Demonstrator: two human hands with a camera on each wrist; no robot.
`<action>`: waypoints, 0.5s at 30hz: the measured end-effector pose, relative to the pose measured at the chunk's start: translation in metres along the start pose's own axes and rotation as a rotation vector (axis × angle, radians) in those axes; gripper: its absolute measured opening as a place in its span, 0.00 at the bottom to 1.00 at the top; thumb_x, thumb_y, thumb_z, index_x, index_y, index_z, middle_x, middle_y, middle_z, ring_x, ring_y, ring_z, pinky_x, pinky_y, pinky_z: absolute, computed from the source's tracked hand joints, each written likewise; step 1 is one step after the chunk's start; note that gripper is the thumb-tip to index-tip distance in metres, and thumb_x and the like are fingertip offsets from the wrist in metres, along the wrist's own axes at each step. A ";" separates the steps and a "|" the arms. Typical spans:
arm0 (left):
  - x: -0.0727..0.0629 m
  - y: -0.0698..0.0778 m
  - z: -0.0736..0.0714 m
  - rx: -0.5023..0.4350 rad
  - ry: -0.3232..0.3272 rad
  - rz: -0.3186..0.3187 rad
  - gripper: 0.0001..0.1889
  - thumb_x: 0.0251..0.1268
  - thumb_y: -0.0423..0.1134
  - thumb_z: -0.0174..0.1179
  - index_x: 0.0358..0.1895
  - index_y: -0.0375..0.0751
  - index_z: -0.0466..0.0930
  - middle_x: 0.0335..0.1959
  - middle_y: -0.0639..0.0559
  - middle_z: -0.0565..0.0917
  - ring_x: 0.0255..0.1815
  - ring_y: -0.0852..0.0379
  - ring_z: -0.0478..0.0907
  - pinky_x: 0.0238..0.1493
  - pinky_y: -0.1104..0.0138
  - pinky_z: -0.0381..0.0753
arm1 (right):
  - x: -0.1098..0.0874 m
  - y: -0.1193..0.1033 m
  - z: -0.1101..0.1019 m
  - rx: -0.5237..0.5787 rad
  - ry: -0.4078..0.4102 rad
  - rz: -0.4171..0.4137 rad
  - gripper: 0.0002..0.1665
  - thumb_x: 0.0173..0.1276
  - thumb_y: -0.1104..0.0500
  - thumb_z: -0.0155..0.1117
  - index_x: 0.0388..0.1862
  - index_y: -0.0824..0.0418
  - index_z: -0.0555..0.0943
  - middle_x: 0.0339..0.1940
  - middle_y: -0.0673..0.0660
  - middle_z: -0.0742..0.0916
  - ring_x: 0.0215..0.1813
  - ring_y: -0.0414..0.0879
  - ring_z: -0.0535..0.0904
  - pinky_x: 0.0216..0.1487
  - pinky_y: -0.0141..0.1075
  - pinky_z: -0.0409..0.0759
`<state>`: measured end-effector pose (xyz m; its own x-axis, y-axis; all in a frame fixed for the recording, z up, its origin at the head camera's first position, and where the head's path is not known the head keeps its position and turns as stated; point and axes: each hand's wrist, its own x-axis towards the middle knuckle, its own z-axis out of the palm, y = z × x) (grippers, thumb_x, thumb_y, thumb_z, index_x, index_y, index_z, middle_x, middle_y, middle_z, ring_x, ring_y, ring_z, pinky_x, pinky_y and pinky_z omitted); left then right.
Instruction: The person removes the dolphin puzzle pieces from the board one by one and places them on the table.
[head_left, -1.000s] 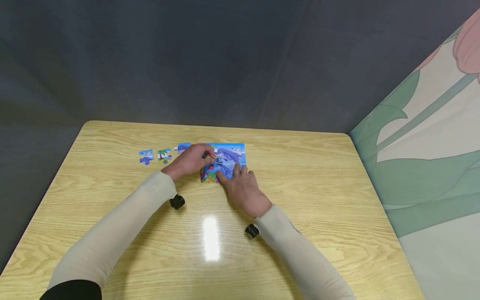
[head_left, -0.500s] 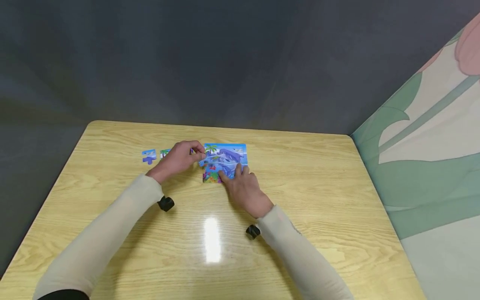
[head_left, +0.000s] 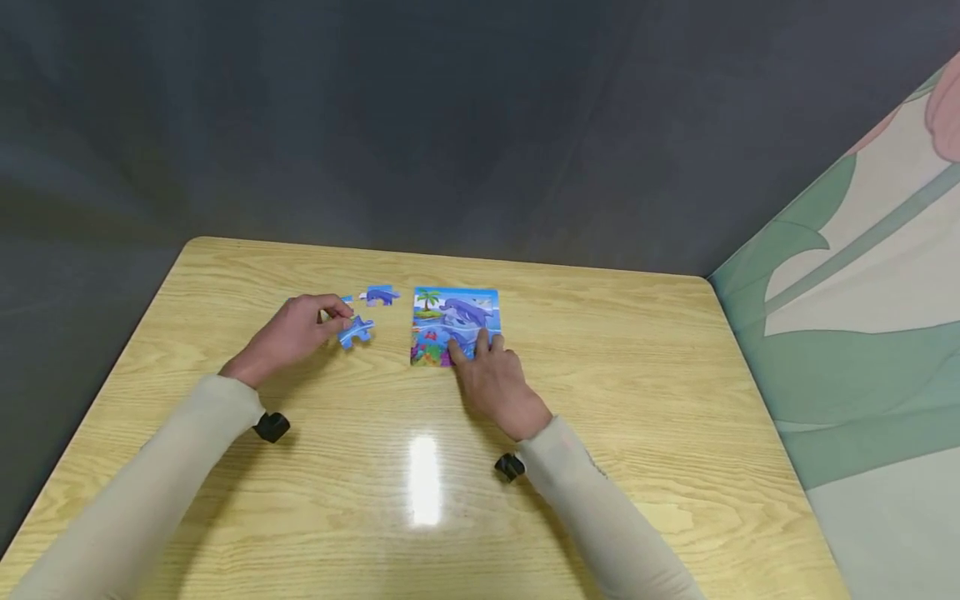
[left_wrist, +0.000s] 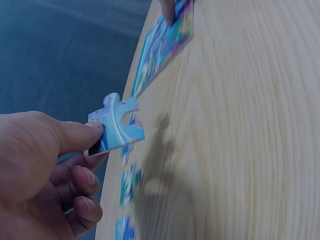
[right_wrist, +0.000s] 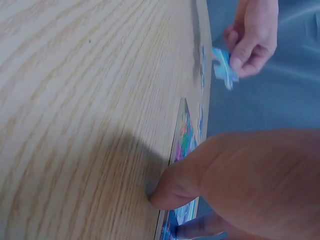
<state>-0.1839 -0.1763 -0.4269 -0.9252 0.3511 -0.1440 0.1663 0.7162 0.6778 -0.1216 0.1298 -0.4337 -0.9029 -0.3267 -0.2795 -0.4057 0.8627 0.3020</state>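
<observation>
My left hand (head_left: 296, 329) pinches a blue jigsaw puzzle piece (left_wrist: 117, 125) between thumb and forefinger. It holds the piece up over the table, left of a dolphin picture puzzle (head_left: 465, 310) with a palm tree and bright coral. The fingers of my right hand (head_left: 497, 385) rest spread on the lower right part of that puzzle. In the right wrist view, the thumb (right_wrist: 172, 187) lies at the puzzle's near edge. My right fingers cover some of the picture.
A loose dolphin piece (head_left: 380, 295) lies left of the puzzle on the wooden table (head_left: 637, 375). Further left, a green and blue piece (left_wrist: 130, 184) and another blue piece (left_wrist: 124, 229) lie in a row, mostly hidden by my left hand in the head view. A dark curtain (head_left: 450, 125) hangs behind.
My left hand has drawn left, away from the puzzle, with the jigsaw piece in its fingers. The loose dolphin piece has come into full view. My right hand keeps its place on the puzzle.
</observation>
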 end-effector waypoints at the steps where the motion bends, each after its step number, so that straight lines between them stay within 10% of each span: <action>1: -0.003 -0.004 -0.003 0.009 0.005 0.000 0.12 0.85 0.42 0.56 0.58 0.43 0.85 0.54 0.41 0.87 0.41 0.49 0.76 0.39 0.60 0.75 | 0.000 0.000 0.000 -0.003 -0.004 0.000 0.37 0.84 0.59 0.47 0.88 0.43 0.59 0.79 0.72 0.74 0.49 0.55 0.75 0.25 0.36 0.73; 15: -0.023 -0.041 -0.020 0.136 -0.031 -0.020 0.10 0.80 0.35 0.60 0.52 0.36 0.88 0.50 0.38 0.89 0.42 0.51 0.79 0.40 0.63 0.75 | 0.002 0.001 0.001 0.017 -0.025 -0.002 0.38 0.84 0.61 0.48 0.89 0.43 0.57 0.80 0.71 0.73 0.49 0.54 0.73 0.24 0.36 0.72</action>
<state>-0.1763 -0.2256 -0.4367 -0.9181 0.3528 -0.1805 0.1945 0.7980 0.5705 -0.1234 0.1300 -0.4350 -0.8981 -0.3187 -0.3032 -0.4047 0.8686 0.2859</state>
